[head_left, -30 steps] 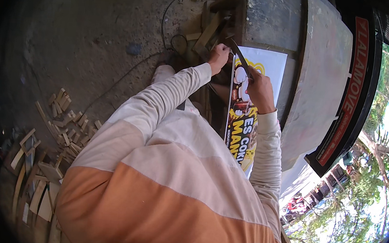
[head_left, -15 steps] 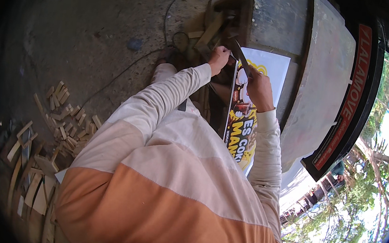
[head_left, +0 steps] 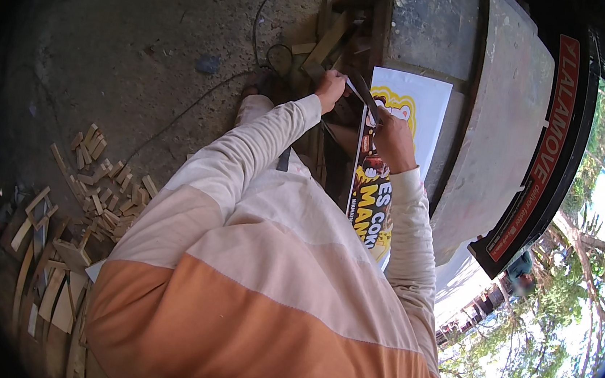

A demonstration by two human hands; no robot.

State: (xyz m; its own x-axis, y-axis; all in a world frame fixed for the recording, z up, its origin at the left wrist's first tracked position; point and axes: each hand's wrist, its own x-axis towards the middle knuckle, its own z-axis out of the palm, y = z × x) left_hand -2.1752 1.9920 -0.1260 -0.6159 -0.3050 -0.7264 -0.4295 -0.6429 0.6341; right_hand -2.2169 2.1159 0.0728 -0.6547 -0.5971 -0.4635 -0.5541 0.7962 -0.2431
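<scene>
A printed banner sheet (head_left: 428, 99), white with yellow and brown artwork, lies along the workbench edge in front of me. My right hand (head_left: 394, 143) is over it, fingers closed around a tool with a long dark blade (head_left: 363, 97). The blade points away from me and to the left; its handle is hidden in my grip, so I cannot tell its exact kind. My left hand (head_left: 331, 92) is closed just left of the blade, pinching a thin white strip (head_left: 356, 91) along the sheet's left edge. The sheet's near end passes behind my right forearm.
A worn workbench (head_left: 431, 30) stands ahead, with a pale board (head_left: 501, 128) and a red-and-black sign (head_left: 547, 147) to its right. Wood offcuts (head_left: 102, 191) litter the floor at left. A dark cable (head_left: 193, 109) crosses the floor. Wood scraps (head_left: 327, 42) lie beyond my left hand.
My left hand has moved slightly left, drawing the strip out from the sheet's edge. My right hand and the blade have shifted slightly left and nearer me.
</scene>
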